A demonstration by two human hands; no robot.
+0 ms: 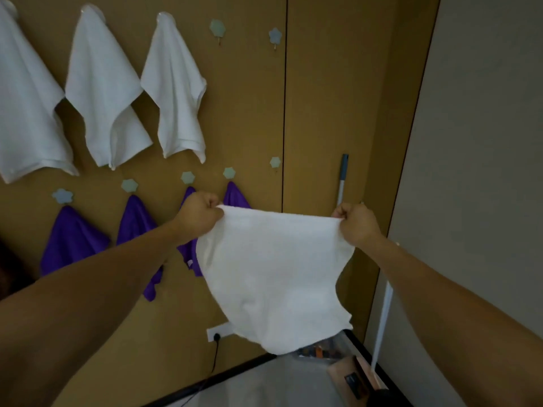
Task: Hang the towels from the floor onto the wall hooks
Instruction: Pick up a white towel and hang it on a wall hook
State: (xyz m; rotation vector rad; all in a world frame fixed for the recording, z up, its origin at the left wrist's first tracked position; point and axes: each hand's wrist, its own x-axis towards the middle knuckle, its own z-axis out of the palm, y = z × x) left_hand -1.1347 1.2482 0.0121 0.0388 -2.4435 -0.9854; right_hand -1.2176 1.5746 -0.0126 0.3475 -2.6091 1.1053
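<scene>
Both hands (pixel 202 214) (pixel 357 223) fisted on towel (pixel 276 274)

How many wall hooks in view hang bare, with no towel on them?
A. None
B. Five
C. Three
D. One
C: two top-row hooks right of the hung white towels are bare, as is one lower hook right of the purple towels.

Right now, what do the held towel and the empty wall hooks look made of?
White towel: soft matte cloth, likely terry; it sags and creases. Empty hook: pale, smooth star-shaped plate, probably plastic; prong too small to tell.
</scene>
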